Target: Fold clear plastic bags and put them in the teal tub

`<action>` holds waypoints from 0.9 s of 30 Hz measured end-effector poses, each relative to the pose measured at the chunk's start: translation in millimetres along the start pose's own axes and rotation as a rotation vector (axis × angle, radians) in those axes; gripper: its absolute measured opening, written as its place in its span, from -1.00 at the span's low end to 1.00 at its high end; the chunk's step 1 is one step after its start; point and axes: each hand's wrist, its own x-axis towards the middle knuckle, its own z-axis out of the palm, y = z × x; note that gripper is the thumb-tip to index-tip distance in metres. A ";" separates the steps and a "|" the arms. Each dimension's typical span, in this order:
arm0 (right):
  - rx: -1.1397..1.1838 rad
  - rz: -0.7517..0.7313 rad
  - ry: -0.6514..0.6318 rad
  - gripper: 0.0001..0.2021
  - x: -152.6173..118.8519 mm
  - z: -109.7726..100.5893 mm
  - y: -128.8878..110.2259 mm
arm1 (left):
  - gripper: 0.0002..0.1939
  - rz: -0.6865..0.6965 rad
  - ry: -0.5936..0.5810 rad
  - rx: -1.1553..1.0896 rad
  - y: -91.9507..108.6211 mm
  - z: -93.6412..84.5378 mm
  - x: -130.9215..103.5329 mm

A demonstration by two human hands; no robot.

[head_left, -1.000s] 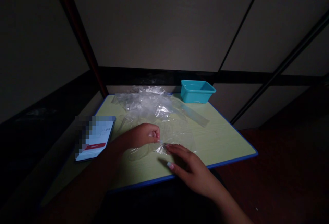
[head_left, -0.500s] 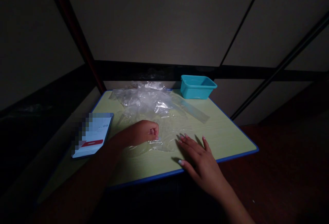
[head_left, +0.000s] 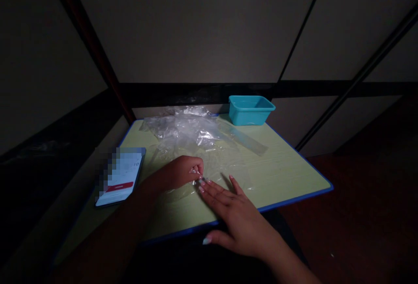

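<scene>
On the worktop [head_left: 287, 166]: in the head view, a thin clear sheet [head_left: 225, 160] lies in the middle, just in front of a shiny plastic heap [head_left: 187, 129]. I can't tell if the two are joined.
Left hand [head_left: 184, 171]: curled up, and its fingers seem to pinch a bit of the thin clear sheet. The pinch could slip, because the plastic looks slick.
Right hand [head_left: 240, 214]: held out flat, three fingers side by side, with the little finger and thumb spread away. The tips are right by the left hand's pinch. I can't tell if they press down. Rubbing too hard might crease or rip the sheet.
Shiny plastic heap: a big tug might drag it along too, since it looks very light.
Phone [head_left: 120, 177]: lies beside the left arm [head_left: 142, 203]. A swing of that arm might bump it.
Blue tub [head_left: 250, 116]: sits at the far right corner, near a clear strip [head_left: 251, 142]. It seems safe there.
Dim light: clear edges are hard to see, so fingers might miss one.
</scene>
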 end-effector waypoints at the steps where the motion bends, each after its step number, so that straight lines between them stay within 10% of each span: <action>1: 0.005 0.003 -0.004 -0.25 0.9 2.0 0.6 | -0.93 0.000 0.010 0.009 -0.9 0.5 0.2; 14: -0.025 0.004 -0.002 -0.19 1.8 10.8 2.5 | -0.68 0.079 0.381 0.461 -0.5 -2.5 -0.8; 21: -0.043 0.039 0.015 -0.16 2.7 9.4 0.4 | -0.18 -0.303 0.392 0.792 -6.0 10.0 -5.3; 27: -0.061 0.075 0.008 -0.17 4.2 9.7 -1.4 | -0.18 -0.396 0.424 0.852 0.7 17.6 0.1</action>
